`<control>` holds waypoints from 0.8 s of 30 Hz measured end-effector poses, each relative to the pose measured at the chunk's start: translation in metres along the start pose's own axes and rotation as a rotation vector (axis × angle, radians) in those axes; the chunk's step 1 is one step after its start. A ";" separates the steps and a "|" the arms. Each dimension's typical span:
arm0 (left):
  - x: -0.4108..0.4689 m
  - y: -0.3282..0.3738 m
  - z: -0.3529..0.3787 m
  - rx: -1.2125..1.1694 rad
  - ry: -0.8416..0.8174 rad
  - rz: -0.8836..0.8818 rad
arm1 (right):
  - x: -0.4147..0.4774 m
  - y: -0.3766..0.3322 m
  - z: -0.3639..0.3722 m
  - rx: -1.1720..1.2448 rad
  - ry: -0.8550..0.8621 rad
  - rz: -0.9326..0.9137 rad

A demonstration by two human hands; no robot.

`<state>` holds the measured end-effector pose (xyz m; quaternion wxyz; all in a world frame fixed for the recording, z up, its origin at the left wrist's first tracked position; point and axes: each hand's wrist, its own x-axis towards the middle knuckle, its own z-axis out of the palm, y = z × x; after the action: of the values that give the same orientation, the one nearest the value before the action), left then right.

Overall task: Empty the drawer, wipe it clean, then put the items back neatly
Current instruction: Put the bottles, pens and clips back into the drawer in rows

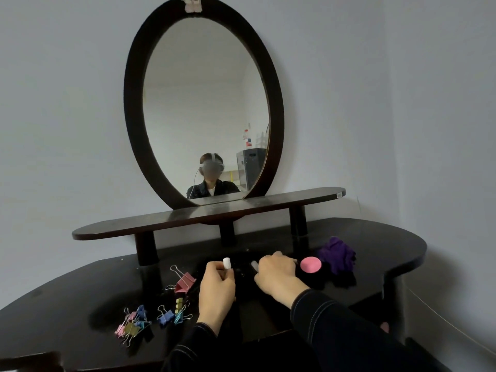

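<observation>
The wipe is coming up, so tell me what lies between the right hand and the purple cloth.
A pink round pad lies on the table directly between the right hand and the purple cloth, close beside the cloth. That hand's grip holds a pale stick.

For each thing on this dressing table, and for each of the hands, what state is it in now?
left hand: pinches the white cap, held upright.
right hand: curled round a pale tube, which is mostly hidden.
big pink clip: lying loose on the table.
small clips: scattered, not sorted.
pink disc: lying flat beside the right hand.
purple cloth: crumpled, untouched.
</observation>
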<state>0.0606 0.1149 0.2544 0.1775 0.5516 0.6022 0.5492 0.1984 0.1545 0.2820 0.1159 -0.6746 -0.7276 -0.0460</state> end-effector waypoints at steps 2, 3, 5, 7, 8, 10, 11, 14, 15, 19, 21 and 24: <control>-0.001 0.001 -0.002 0.046 0.009 0.019 | -0.001 -0.001 0.003 -0.036 -0.016 -0.006; -0.002 0.001 -0.002 0.067 0.009 0.029 | -0.001 -0.001 0.005 -0.059 -0.022 -0.007; -0.003 0.002 -0.003 0.130 0.018 0.049 | -0.002 0.001 0.005 -0.099 -0.032 -0.019; -0.004 0.002 -0.003 0.186 0.020 0.063 | 0.001 0.003 0.002 -0.092 -0.051 -0.020; -0.004 0.002 -0.004 0.201 0.015 0.065 | 0.004 0.004 0.000 -0.071 -0.049 -0.010; -0.005 0.003 -0.003 0.225 0.004 0.062 | 0.008 0.009 -0.007 -0.040 0.004 0.026; -0.005 0.003 -0.003 0.236 -0.002 0.059 | 0.011 0.012 -0.010 -0.065 0.055 0.043; -0.006 0.005 -0.004 0.250 -0.018 0.056 | 0.021 0.025 -0.016 -0.254 0.098 0.072; -0.006 0.005 -0.005 0.249 -0.017 0.056 | 0.025 0.029 -0.016 -0.296 0.056 0.073; -0.008 0.006 -0.005 0.208 -0.013 0.067 | 0.034 0.040 -0.009 -0.372 -0.038 -0.038; -0.010 0.007 -0.005 0.179 0.027 0.109 | 0.034 0.045 -0.006 -0.374 0.042 -0.134; -0.014 0.012 -0.005 0.178 0.125 0.197 | 0.035 0.048 -0.005 -0.260 0.242 -0.244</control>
<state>0.0664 0.0981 0.2610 0.0355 0.5864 0.6014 0.5415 0.2441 0.1916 0.2911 0.1078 -0.5802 -0.7727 -0.2340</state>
